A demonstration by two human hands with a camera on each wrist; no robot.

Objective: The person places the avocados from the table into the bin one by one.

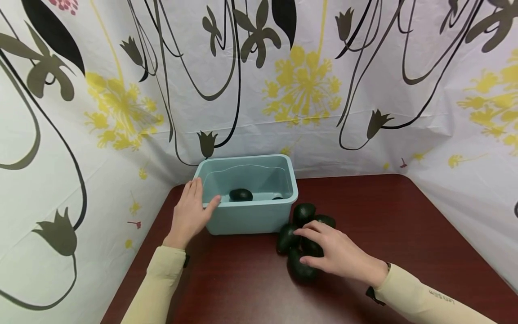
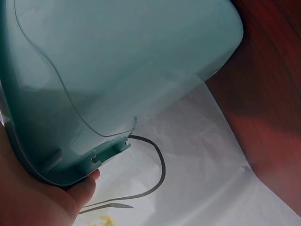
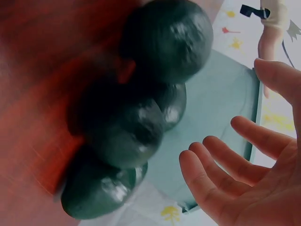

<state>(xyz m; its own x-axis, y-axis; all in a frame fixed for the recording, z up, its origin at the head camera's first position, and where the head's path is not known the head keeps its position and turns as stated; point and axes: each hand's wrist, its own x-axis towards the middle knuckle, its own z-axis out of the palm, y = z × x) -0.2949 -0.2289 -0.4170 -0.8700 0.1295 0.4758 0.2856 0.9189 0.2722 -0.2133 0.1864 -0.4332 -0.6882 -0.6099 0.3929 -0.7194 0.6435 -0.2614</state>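
A light blue plastic bin [image 1: 248, 218] stands on the table with one dark green avocado [image 1: 240, 194] in plain view inside and a sliver of another dark thing [image 1: 278, 198] near its right end. My left hand [image 1: 189, 216] grips the bin's front left corner, its fingers along the rim and its thumb over the front edge; a fingertip curls under the rim in the left wrist view. Beside the bin's front right corner, several avocados [image 1: 300, 267] lie in a cluster. Over them hovers my right hand [image 1: 337, 252], fingers spread and apart from the avocados in the right wrist view.
The dark red-brown table [image 1: 376, 211] has rounded back corners. A white cloth [image 1: 251, 112] printed with flowers and vines hangs behind it and along both sides, close to the bin's back.
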